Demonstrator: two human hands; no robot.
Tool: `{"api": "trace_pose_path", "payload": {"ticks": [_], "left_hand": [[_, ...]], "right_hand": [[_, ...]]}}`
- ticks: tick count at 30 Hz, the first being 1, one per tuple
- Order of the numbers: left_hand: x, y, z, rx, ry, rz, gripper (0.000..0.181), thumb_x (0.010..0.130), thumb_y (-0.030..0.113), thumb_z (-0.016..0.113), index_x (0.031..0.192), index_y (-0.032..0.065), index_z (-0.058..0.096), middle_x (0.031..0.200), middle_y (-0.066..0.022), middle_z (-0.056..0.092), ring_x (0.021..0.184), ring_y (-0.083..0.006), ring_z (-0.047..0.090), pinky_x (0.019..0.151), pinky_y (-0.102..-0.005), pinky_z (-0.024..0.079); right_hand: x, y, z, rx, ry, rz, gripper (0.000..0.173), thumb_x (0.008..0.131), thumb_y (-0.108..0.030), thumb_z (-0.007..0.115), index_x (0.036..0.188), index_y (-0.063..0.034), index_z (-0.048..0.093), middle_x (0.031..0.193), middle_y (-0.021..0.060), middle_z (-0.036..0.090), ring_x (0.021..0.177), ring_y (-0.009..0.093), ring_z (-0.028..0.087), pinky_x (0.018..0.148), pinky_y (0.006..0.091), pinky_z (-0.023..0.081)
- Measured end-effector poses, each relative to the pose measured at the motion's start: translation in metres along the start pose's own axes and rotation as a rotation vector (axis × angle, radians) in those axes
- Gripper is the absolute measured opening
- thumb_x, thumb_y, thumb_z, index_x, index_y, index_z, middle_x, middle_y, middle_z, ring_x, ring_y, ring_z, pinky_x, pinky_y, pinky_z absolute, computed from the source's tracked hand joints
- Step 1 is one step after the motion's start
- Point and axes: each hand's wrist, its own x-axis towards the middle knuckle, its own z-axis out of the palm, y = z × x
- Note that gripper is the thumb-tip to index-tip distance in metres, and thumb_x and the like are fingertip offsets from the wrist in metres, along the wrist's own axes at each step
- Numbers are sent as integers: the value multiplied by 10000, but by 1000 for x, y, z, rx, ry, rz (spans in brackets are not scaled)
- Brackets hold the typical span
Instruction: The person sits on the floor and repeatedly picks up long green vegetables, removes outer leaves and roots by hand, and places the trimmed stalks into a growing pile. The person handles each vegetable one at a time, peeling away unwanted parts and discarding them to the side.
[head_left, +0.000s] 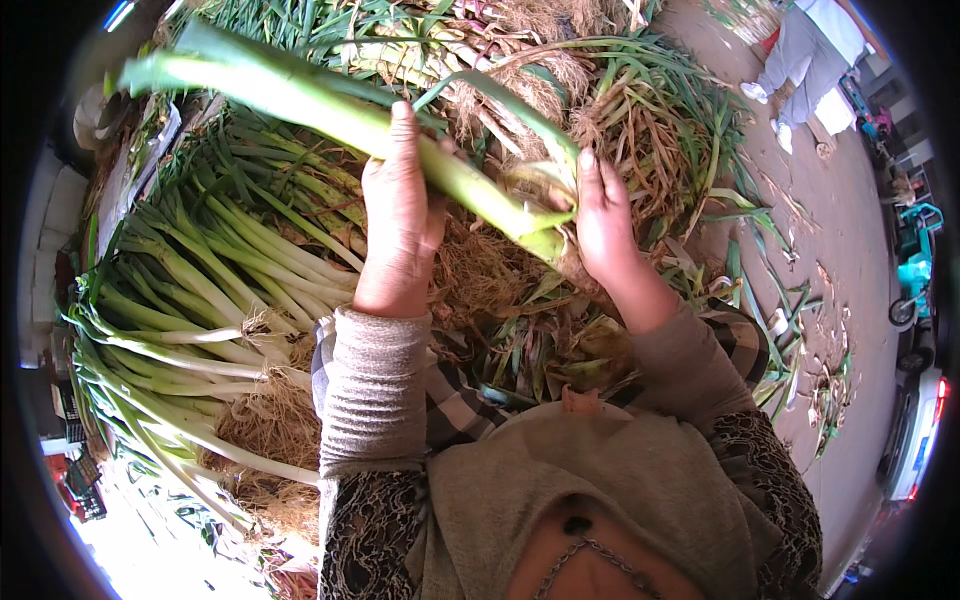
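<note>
My left hand is closed around the stalk of a thick leek, thumb on top. The stalk slants across the view, its green leaf end at the upper left and its root end at the lower right. My right hand is by the root end, gripping a partly detached outer leaf that bends up and back towards the left. Torn leaf layers show between my right fingers and the stalk. The root tip is partly hidden below my right hand.
Leeks with roots are heaped at the left. A pile of untrimmed leeks lies ahead. Stripped leaves cover the ground before my lap. At the right are a person's legs, a turquoise vehicle and a white car.
</note>
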Motion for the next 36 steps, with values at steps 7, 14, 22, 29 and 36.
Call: {"api": "trace_pose_path", "payload": {"ticks": [7, 14, 22, 29, 36], "left_hand": [[5, 10, -11, -118, 76, 17, 249, 768, 257, 592, 757, 74, 425, 608, -32, 408, 474, -128, 419, 481, -310, 397], [17, 44, -42, -180, 152, 173, 213, 717, 159, 604, 779, 89, 413, 544, -7, 415, 433, -101, 417, 434, -263, 404], [39, 86, -99, -365, 350, 114, 189, 696, 125, 545, 727, 111, 359, 472, 1, 357, 410, -126, 400, 433, -279, 407], [31, 66, -89, -431, 312, 10, 161, 681, 114, 536, 705, 123, 377, 500, 2, 367, 385, -112, 387, 397, -255, 374], [31, 50, -74, -398, 313, 27, 118, 690, 134, 492, 645, 113, 386, 516, 8, 333, 422, -119, 383, 426, -262, 363]], "right_hand": [[-29, -15, -28, -8, -33, 127, 335, 923, -294, 323, 794, -52, 516, 593, -26, 406, 506, 55, 378, 450, 206, 361], [-45, -26, -127, -450, 266, 324, 423, 891, -411, 339, 926, -31, 520, 777, 67, 508, 701, 125, 537, 549, 243, 489], [-70, -83, -419, -1267, 919, 54, 523, 878, -439, 324, 765, 15, 559, 560, 168, 522, 509, 297, 504, 502, 403, 395], [-122, -147, -552, -1868, 1000, 98, 480, 876, -444, 314, 920, -38, 567, 764, 235, 579, 731, 419, 550, 624, 481, 433], [-156, -155, -635, -1955, 963, 312, 392, 855, -385, 341, 951, -72, 557, 850, 221, 584, 778, 405, 558, 661, 462, 453]]}}
